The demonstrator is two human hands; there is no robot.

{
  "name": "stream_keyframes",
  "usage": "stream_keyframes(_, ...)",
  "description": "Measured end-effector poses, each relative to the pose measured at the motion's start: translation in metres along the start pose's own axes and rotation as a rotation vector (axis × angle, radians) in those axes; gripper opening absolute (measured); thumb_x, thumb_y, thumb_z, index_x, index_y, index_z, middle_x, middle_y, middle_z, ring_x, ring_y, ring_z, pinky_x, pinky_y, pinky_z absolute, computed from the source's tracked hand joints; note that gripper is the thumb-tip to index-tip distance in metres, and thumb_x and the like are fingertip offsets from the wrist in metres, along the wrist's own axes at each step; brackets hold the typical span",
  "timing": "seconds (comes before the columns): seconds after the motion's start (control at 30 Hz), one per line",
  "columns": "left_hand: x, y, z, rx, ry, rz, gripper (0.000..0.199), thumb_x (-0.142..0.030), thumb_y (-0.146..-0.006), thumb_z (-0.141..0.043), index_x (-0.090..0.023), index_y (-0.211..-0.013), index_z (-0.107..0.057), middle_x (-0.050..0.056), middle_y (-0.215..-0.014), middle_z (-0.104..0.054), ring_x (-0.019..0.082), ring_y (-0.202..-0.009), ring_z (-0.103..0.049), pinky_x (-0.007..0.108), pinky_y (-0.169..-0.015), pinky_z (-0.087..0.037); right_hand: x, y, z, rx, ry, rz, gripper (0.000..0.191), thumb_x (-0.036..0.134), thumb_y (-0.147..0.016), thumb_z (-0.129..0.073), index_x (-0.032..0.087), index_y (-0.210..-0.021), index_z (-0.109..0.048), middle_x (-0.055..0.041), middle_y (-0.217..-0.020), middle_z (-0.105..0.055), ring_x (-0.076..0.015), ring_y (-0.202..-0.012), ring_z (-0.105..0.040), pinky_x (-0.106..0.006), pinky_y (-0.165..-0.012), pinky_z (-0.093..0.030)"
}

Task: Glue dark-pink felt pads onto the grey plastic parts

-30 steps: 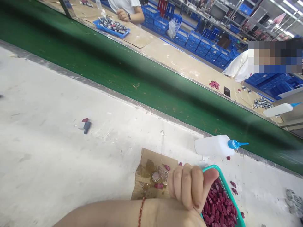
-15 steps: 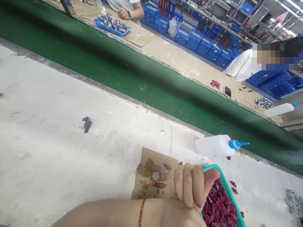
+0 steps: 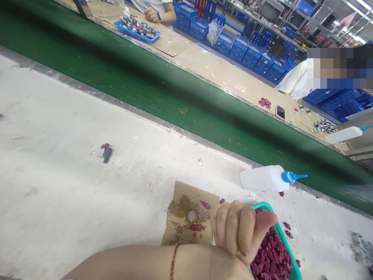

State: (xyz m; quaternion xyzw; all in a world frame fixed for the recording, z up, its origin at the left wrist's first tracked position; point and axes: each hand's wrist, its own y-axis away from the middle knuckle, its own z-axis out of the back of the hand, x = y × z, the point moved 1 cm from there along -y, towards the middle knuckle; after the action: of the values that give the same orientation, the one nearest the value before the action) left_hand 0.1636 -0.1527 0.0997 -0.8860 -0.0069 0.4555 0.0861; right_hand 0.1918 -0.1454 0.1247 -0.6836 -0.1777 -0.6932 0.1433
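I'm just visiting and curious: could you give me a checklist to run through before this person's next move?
1. Green basket holds dark-red pieces: ok.
2. White bottle has its blue nozzle on: ok.
3. Cardboard dry: not ok, wet-looking patches show.
4. Left hand empty: cannot tell, its curled fingers may hide something.
5. Right hand in view: not ok, it is outside the picture.

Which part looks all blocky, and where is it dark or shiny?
In the head view, blocky squares hide the head of the person at right; that head view also has a dark band along the green belt, glints on the wet-looking cardboard and glaring lights at top right.
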Motion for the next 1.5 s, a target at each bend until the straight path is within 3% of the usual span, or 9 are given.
stream_keyframes(0.13, -0.025, -0.001, 0.029, 0.062, 0.082, 0.010, 0.052, -0.060, -0.090, -0.042, -0.030, -0.049, -0.054, -0.001, -0.032, -0.026, 0.018, -0.030, -0.034, 0.031, -0.032, -0.025, 0.006, -0.005, 0.004, 0.038, -0.014, 0.059, 0.024, 0.034, -0.097, -0.058, 0.024, -0.118, -0.063, -0.0086, -0.124, -0.064, -0.0214, -0.102, -0.065, -0.040, -0.085, -0.057)
stream_keyframes(0.27, -0.045, 0.003, 0.052, 0.102, 0.117, 0.057, 0.053, -0.058, -0.089, -0.041, -0.028, -0.047, -0.048, 0.001, -0.035, -0.036, 0.018, -0.032, -0.042, 0.032, -0.037, -0.038, 0.023, -0.003, 0.008, 0.085, -0.028, 0.114, 0.029, 0.046, -0.092, -0.061, 0.023, -0.080, -0.074, -0.0068, -0.079, -0.070, -0.0201, -0.069, -0.066, -0.034, -0.064, -0.056)
stream_keyframes(0.33, -0.049, 0.006, 0.056, 0.117, 0.061, 0.088, 0.051, -0.059, -0.085, -0.047, -0.028, -0.045, -0.046, 0.004, -0.038, -0.042, 0.020, -0.034, -0.045, 0.034, -0.040, -0.042, 0.032, 0.001, 0.010, 0.084, -0.026, 0.134, 0.028, 0.043, -0.091, -0.062, 0.023, -0.077, -0.077, -0.0058, -0.070, -0.068, -0.0183, -0.061, -0.063, -0.032, -0.060, -0.054)
stream_keyframes(0.47, -0.049, 0.009, 0.054, 0.144, -0.032, 0.089, 0.049, -0.058, -0.082, -0.050, -0.028, -0.044, -0.046, 0.005, -0.038, -0.046, 0.020, -0.033, -0.046, 0.035, -0.037, -0.041, 0.042, 0.005, 0.012, 0.114, -0.003, 0.195, 0.018, 0.028, -0.093, -0.061, 0.024, -0.092, -0.079, -0.0051, -0.075, -0.070, -0.0160, -0.062, -0.063, -0.027, -0.061, -0.051)
stream_keyframes(0.67, -0.057, -0.004, 0.051, 0.285, 0.120, 0.055, 0.060, -0.069, -0.088, -0.034, -0.030, -0.047, -0.053, 0.003, -0.039, -0.043, 0.021, -0.036, -0.053, 0.033, -0.033, -0.038, 0.040, -0.008, 0.017, 0.233, -0.018, 0.234, 0.016, 0.030, -0.091, -0.065, 0.024, -0.081, -0.076, -0.0035, -0.068, -0.068, -0.0162, -0.062, -0.063, -0.027, -0.061, -0.050)
stream_keyframes(0.83, -0.086, -0.014, 0.055, 0.364, 0.324, -0.008, 0.051, -0.062, -0.088, -0.045, -0.029, -0.054, -0.061, -0.001, -0.036, -0.039, 0.017, -0.029, -0.042, 0.030, -0.031, -0.035, 0.033, -0.014, 0.017, 0.143, -0.037, 0.150, 0.016, 0.036, -0.089, -0.067, 0.023, -0.080, -0.071, -0.0031, -0.068, -0.065, -0.0171, -0.063, -0.061, -0.029, -0.061, -0.049)
stream_keyframes(0.97, -0.108, -0.023, 0.055, 0.475, 0.584, -0.026, 0.060, -0.051, -0.094, -0.038, -0.023, -0.041, -0.042, -0.003, -0.028, -0.031, 0.010, -0.023, -0.025, 0.027, -0.030, -0.027, 0.025, -0.012, 0.013, 0.020, -0.013, 0.064, 0.022, 0.041, -0.088, -0.067, 0.022, -0.079, -0.066, -0.0016, -0.071, -0.062, -0.0164, -0.066, -0.057, -0.028, -0.065, -0.047)
stream_keyframes(1.17, -0.119, -0.038, 0.050, 0.405, 1.017, 0.110, 0.055, -0.034, -0.095, -0.046, -0.018, -0.045, -0.027, -0.008, -0.029, -0.016, 0.005, -0.025, -0.010, 0.024, -0.032, -0.012, 0.020, -0.013, 0.005, -0.029, 0.011, 0.035, 0.024, 0.045, -0.090, -0.062, 0.022, -0.083, -0.061, 0.0000, -0.074, -0.056, -0.0155, -0.069, -0.051, -0.027, -0.066, -0.043)
stream_keyframes(1.5, -0.119, -0.039, 0.062, 0.364, 0.872, 0.051, 0.051, -0.037, -0.094, -0.052, -0.018, -0.052, -0.029, -0.008, -0.035, -0.020, 0.007, -0.030, -0.017, 0.024, -0.040, -0.020, 0.017, -0.021, -0.014, -0.093, -0.028, 0.057, 0.027, 0.049, -0.095, -0.053, 0.023, -0.086, -0.050, 0.0032, -0.072, -0.046, -0.0130, -0.063, -0.040, -0.024, -0.057, -0.035)
